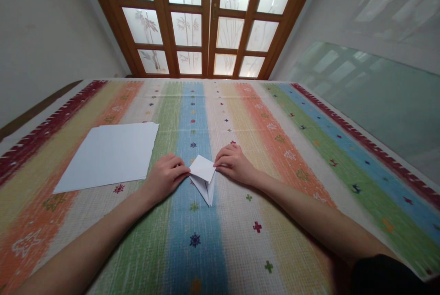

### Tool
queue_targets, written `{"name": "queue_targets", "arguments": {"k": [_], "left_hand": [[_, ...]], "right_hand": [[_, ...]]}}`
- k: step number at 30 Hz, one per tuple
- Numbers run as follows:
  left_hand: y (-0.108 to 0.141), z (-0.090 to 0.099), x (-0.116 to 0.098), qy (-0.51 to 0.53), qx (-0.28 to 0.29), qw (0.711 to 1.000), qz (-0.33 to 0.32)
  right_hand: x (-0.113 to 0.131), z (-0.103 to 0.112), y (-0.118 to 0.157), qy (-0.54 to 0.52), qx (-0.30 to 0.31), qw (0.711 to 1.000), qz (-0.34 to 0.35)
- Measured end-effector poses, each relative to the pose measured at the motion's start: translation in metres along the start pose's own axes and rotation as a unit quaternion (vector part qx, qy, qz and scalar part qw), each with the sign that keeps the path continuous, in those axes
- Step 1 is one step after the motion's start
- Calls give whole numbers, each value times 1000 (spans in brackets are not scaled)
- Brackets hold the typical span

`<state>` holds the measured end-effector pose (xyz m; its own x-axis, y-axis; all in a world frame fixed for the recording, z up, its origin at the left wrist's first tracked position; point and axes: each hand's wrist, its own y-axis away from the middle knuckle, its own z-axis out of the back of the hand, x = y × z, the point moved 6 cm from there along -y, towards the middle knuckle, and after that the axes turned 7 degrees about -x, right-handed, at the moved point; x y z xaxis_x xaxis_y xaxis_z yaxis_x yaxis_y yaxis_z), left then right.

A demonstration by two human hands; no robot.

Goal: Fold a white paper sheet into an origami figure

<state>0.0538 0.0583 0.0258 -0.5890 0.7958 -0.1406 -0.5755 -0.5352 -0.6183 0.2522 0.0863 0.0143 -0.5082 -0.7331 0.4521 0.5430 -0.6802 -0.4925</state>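
A small piece of folded white paper lies on the striped tablecloth between my hands. Its upper part is a flat diamond-like flap, and below it folded layers narrow to a point toward me. My left hand pinches the paper's left corner between thumb and fingers. At the right corner, my right hand grips the edge the same way, its fingers curled. Both forearms come in from the near side. The undersides of the paper's layers are hidden.
A stack of white paper sheets lies to the left of my left hand. The striped tablecloth covers the table. Beyond the far edge stand wooden doors with frosted panes. A pale glossy panel leans along the right wall.
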Motion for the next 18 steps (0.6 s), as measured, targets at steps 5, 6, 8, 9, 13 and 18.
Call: {"name": "queue_targets", "arguments": {"k": [5, 6, 8, 9, 13, 18], "left_hand": [[3, 3, -10, -55, 15, 994, -92], [3, 2, -10, -52, 32, 994, -90], [2, 0, -7, -43, 65, 995, -69], [2, -1, -6, -38, 77, 995, -54], [2, -3, -2, -20, 92, 996, -4], [6, -8, 2, 1, 85, 996, 37]], "right_hand": [[7, 0, 4, 33, -6, 996, 88], [8, -1, 4, 37, 4, 995, 92], [8, -1, 3, 41, 25, 996, 78], [7, -1, 3, 41, 35, 997, 63], [5, -2, 0, 41, 69, 997, -8], [6, -6, -5, 79, 77, 990, -87]]}}
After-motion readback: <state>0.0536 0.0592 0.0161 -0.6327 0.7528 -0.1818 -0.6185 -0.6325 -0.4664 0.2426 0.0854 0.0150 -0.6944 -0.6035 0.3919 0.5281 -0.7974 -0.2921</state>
